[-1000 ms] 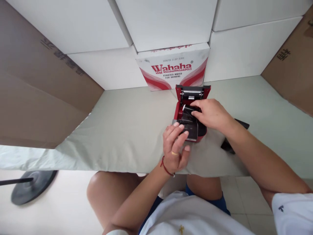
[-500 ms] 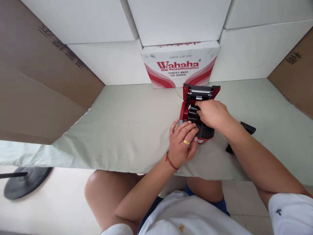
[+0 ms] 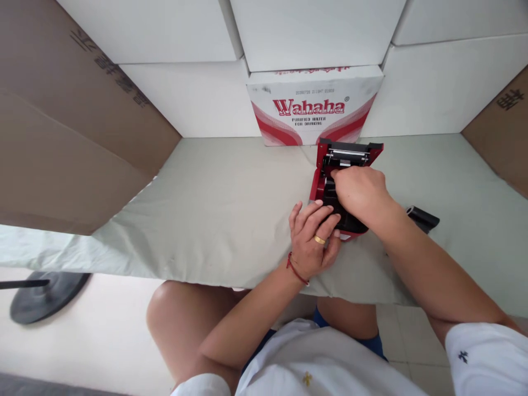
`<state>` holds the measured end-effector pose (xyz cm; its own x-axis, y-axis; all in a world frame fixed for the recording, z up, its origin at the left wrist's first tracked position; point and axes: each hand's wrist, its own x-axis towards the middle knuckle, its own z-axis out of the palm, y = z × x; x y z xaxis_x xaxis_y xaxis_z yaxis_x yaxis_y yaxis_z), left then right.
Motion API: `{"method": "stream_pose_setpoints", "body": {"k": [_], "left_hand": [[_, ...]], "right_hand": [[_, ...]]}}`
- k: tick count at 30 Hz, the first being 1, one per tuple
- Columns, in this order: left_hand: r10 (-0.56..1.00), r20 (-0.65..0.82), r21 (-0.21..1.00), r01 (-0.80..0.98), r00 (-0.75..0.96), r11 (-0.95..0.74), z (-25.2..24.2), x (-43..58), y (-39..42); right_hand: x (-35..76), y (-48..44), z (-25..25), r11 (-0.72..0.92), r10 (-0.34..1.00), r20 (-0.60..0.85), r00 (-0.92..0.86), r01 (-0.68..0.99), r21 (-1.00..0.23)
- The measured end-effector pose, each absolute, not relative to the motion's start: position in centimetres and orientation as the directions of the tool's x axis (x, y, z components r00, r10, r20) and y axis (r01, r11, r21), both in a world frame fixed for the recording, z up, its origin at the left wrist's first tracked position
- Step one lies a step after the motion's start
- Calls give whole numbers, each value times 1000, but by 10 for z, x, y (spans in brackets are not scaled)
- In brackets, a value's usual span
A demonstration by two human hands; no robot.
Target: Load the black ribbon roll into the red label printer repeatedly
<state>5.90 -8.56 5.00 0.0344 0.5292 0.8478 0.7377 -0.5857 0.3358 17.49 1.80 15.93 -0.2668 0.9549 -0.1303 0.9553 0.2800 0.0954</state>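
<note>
A small red and black device [image 3: 319,179] with its lid raised stands on the pale green cloth of the table [image 3: 231,209]. My right hand [image 3: 358,190] reaches into its open black compartment with curled fingers; what they hold is hidden. My left hand [image 3: 313,239], with a gold ring and a red wrist cord, rests fingers down on the device's near left corner and steadies it.
A white and red "Wahaha" carton [image 3: 315,107] stands just behind the device among white boxes [image 3: 190,99]. Brown cardboard [image 3: 70,137] walls the left and right sides. A black object [image 3: 423,217] lies behind my right forearm. A black round stand base [image 3: 49,294] sits on the floor at the left.
My left hand has come down from open and raised onto the device's near corner. My right hand has pushed deeper toward the back of the compartment.
</note>
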Motion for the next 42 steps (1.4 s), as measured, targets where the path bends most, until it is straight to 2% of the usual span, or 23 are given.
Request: {"method": "stream_pose_setpoints", "body": {"k": [6, 8, 9, 10, 12, 14, 16, 17, 23, 30, 37, 42], "left_hand": [[498, 864, 278, 747, 81, -604, 52, 59, -87], [482, 871, 253, 755, 94, -605, 52, 58, -88], [475, 874, 242, 756, 103, -608, 52, 58, -88], [469, 876, 232, 754, 112, -614, 52, 58, -89], [460, 878, 217, 746, 134, -630, 50, 58, -89], [461, 875, 212, 739, 147, -639, 49, 59, -89], [464, 873, 208, 745, 152, -634, 49, 61, -88], [464, 873, 202, 752, 152, -627, 49, 62, -88], [435, 883, 131, 799, 175, -587, 50, 64, -90], [423, 891, 90, 849, 165, -520, 50, 64, -98], [427, 885, 61, 866, 183, -496, 49, 61, -99], [429, 888, 80, 860, 168, -503, 51, 62, -99]], "right_hand": [[179, 22, 152, 258, 960, -124, -251, 965, 46], [186, 19, 153, 303, 947, -104, -305, 952, -35], [192, 16, 155, 346, 930, -85, -358, 929, -127], [199, 12, 158, 388, 912, -39, -409, 888, -247], [215, 7, 165, 436, 898, 181, -400, 756, -489], [231, 7, 169, 453, 870, 461, -175, 653, -607], [245, 16, 167, 470, 763, 645, 35, 655, -591], [249, 23, 164, 476, 722, 688, 68, 674, -566], [245, 36, 137, 582, 754, 636, -165, 617, -530], [254, -16, 129, 712, 671, 654, -348, 547, -440], [268, -31, 103, 768, 618, 671, -411, 498, -403], [264, -40, 97, 770, 591, 678, -438, 558, -310]]}}
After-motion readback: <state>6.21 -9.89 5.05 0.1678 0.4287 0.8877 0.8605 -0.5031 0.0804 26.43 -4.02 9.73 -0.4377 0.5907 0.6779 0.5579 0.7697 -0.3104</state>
